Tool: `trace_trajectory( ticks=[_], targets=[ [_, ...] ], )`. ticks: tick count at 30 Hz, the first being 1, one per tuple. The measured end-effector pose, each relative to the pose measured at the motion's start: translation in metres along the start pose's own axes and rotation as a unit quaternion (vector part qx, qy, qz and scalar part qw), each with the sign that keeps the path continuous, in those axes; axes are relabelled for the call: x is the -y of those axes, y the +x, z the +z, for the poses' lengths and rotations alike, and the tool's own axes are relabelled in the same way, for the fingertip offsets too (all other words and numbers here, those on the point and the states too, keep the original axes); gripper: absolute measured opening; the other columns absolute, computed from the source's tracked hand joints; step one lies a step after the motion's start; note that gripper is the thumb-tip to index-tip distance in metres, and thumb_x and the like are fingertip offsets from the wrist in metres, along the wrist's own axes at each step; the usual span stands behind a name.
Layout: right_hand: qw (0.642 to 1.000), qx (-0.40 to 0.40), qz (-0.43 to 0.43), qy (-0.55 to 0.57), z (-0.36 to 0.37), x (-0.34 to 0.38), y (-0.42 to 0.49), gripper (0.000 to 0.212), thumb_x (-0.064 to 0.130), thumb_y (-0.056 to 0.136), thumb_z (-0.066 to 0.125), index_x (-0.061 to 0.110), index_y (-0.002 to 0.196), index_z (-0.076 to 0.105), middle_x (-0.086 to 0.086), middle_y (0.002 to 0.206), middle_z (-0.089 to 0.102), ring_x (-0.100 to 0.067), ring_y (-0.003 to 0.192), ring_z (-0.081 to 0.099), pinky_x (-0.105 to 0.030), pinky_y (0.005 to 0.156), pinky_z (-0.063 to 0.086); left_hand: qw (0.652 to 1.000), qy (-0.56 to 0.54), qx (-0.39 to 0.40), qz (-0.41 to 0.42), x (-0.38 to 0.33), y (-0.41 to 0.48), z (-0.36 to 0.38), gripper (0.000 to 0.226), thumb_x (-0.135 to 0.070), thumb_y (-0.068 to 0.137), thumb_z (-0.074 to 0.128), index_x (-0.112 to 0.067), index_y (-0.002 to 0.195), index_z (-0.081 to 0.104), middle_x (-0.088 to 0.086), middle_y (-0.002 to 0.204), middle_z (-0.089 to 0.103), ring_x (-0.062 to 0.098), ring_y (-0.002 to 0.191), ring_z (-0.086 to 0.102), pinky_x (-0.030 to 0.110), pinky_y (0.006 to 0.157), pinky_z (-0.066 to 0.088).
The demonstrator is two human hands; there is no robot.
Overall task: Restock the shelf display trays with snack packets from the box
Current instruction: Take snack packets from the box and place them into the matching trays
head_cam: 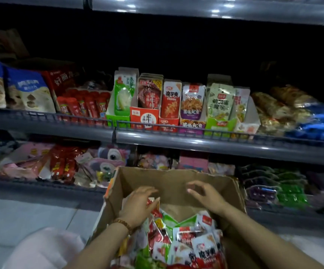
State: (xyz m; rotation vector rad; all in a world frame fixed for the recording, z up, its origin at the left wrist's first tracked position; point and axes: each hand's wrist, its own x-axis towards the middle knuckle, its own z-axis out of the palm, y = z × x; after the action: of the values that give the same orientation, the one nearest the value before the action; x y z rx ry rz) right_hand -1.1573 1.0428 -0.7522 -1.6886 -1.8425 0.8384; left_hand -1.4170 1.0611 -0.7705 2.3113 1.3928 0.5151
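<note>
A brown cardboard box (176,183) sits open in front of me, its near half heaped with small red, white and green snack packets (192,241). My left hand (138,202) reaches into the box and grips packets at the top of the heap. My right hand (204,193) hovers over the bare far part of the box, fingers loosely curved, holding nothing. On the middle shelf stands a row of display trays (145,117), each holding upright packets: green, red, orange, purple and pale green.
The shelf's wire front rail (176,131) runs before the trays. Red sausage packs (83,105) and blue bags (27,90) lie left of them, wrapped pastries (273,105) to the right. The lower shelf (60,167) behind the box is crowded with packets. Pale floor (21,220) at lower left.
</note>
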Motion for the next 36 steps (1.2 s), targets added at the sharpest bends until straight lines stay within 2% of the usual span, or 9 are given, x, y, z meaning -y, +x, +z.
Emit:
trace_trajectory(
  ticks=[3, 6, 9, 13, 20, 25, 27, 31, 36],
  targets=[
    [0.98, 0.164, 0.112, 0.007, 0.018, -0.017, -0.018, 0.017, 0.034, 0.091, 0.059, 0.02, 0.099, 0.067, 0.007, 0.101, 0.063, -0.008, 0.102, 0.057, -0.011, 0.084, 0.04, 0.997, -0.014, 0.062, -0.04, 0.002, -0.017, 0.021, 0.043, -0.047, 0.094, 0.047, -0.025, 0.13, 0.054, -0.005, 0.137, 0.051, 0.012, 0.128, 0.043, 0.023, 0.105, 0.029],
    [0.948, 0.266, 0.17, -0.026, 0.028, -0.022, -0.032, 0.053, 0.059, 0.08, 0.057, 0.01, 0.097, 0.071, 0.012, 0.089, 0.063, -0.001, 0.089, 0.056, -0.014, 0.081, 0.04, 0.992, -0.009, 0.118, -0.05, -0.001, -0.027, 0.029, 0.042, -0.047, 0.096, 0.043, -0.025, 0.13, 0.053, -0.003, 0.137, 0.05, 0.014, 0.127, 0.042, 0.024, 0.102, 0.031],
    [0.926, 0.321, 0.195, -0.03, 0.029, -0.022, -0.037, 0.037, 0.046, 0.08, 0.068, 0.015, 0.1, 0.073, 0.027, 0.079, 0.064, 0.01, 0.08, 0.057, -0.006, 0.077, 0.041, 0.989, -0.007, 0.141, -0.051, -0.005, -0.031, 0.03, 0.042, -0.047, 0.097, 0.039, -0.024, 0.13, 0.052, -0.003, 0.133, 0.052, 0.014, 0.124, 0.043, 0.024, 0.098, 0.033],
    [0.92, 0.344, 0.172, -0.075, 0.018, -0.027, -0.036, 0.016, 0.042, 0.071, 0.078, 0.028, 0.079, 0.075, 0.014, 0.089, 0.068, -0.001, 0.087, 0.061, -0.022, 0.089, 0.049, 0.987, -0.021, 0.15, -0.053, -0.007, -0.029, 0.031, 0.04, -0.047, 0.096, 0.04, -0.025, 0.126, 0.056, -0.005, 0.127, 0.055, 0.013, 0.119, 0.047, 0.025, 0.095, 0.038],
    [0.96, 0.115, 0.134, 0.218, -0.012, 0.013, -0.024, 0.004, 0.01, 0.085, 0.067, 0.009, 0.081, 0.067, 0.0, 0.069, 0.071, -0.009, 0.06, 0.066, -0.018, 0.056, 0.051, 0.94, -0.276, 0.169, -0.106, -0.035, -0.015, 0.025, 0.042, -0.059, 0.085, 0.05, -0.027, 0.108, 0.065, -0.013, 0.105, 0.065, 0.002, 0.099, 0.059, 0.029, 0.097, 0.046],
    [0.957, -0.005, 0.085, 0.278, -0.037, 0.067, 0.004, 0.006, 0.014, 0.083, 0.069, 0.011, 0.08, 0.066, 0.002, 0.064, 0.07, -0.008, 0.055, 0.066, -0.018, 0.054, 0.052, 0.913, -0.38, 0.104, -0.105, -0.054, 0.007, -0.003, 0.067, -0.067, 0.078, 0.051, -0.002, 0.078, 0.067, 0.012, 0.076, 0.067, 0.026, 0.07, 0.06, 0.041, 0.075, 0.05],
    [0.955, -0.034, 0.072, 0.286, -0.05, 0.086, 0.016, 0.006, 0.017, 0.083, 0.07, 0.013, 0.081, 0.066, 0.001, 0.065, 0.071, -0.01, 0.057, 0.067, -0.018, 0.054, 0.052, 0.903, -0.406, 0.068, -0.121, -0.063, 0.017, -0.023, 0.068, -0.071, 0.08, 0.045, -0.007, 0.067, 0.061, 0.01, 0.065, 0.059, 0.023, 0.06, 0.054, 0.038, 0.066, 0.047],
    [0.936, -0.074, 0.046, 0.341, -0.07, 0.122, 0.04, 0.007, 0.014, 0.082, 0.071, 0.013, 0.083, 0.064, -0.006, 0.075, 0.071, -0.015, 0.064, 0.067, -0.021, 0.055, 0.053, 0.874, -0.472, 0.033, -0.114, -0.08, 0.04, -0.067, 0.05, -0.05, 0.088, 0.044, -0.006, 0.09, 0.067, 0.007, 0.087, 0.073, 0.015, 0.078, 0.07, 0.021, 0.072, 0.054],
    [0.948, -0.124, -0.057, 0.287, -0.093, 0.156, 0.069, 0.012, 0.012, 0.089, 0.062, 0.013, 0.099, 0.068, 0.004, 0.091, 0.068, -0.009, 0.076, 0.066, -0.017, 0.059, 0.052, 0.878, -0.474, -0.023, -0.059, -0.085, 0.068, -0.113, 0.02, -0.031, 0.089, 0.059, -0.014, 0.089, 0.07, 0.005, 0.083, 0.074, 0.016, 0.074, 0.071, 0.021, 0.065, 0.053]
  ],
)
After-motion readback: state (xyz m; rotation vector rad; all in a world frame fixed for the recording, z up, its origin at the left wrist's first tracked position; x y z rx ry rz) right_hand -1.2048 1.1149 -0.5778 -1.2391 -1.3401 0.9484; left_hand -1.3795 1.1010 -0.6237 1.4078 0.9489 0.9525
